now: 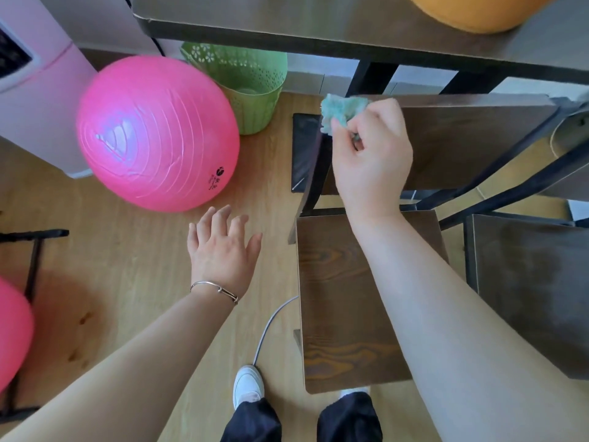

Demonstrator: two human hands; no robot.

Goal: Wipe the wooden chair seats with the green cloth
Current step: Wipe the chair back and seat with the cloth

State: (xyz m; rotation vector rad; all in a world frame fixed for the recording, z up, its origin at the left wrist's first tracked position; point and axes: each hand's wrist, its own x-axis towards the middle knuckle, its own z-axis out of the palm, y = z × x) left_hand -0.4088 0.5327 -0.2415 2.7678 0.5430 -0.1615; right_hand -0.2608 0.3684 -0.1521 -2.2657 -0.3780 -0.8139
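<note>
Much of the fluffy green cloth (pixel 338 110) is hidden inside the right hand (pixel 371 154). Only a crumpled, fuzzy tuft is seen past the curled fingers, which are clenched around it. The cloth is held at the far left top corner of a dark wooden chair backrest (pixel 471 138), well above the seat. The near chair's brown wood-grain seat (pixel 338 298), flat with rounded corners, is partly covered by the right forearm. A second dark wooden seat (pixel 535 288) on the right is cut off by the frame edge. The left hand (pixel 223 250) is seen released, fingers spread and gripping nothing, above the pale wood floor (pixel 134 250), with a thin silver bracelet (pixel 215 290) at its wrist. A glossy, ribbed pink exercise ball (pixel 156 132) is seen far left, just beside a perforated green plastic basket (pixel 245 81). Another pink ball (pixel 12 330) is cropped at the left edge, and an orange ball (pixel 478 11) is cropped on the grey tabletop (pixel 318 27). A white shoe (pixel 247 384) and a grey cable (pixel 274 327) are seen on the near floor.
</note>
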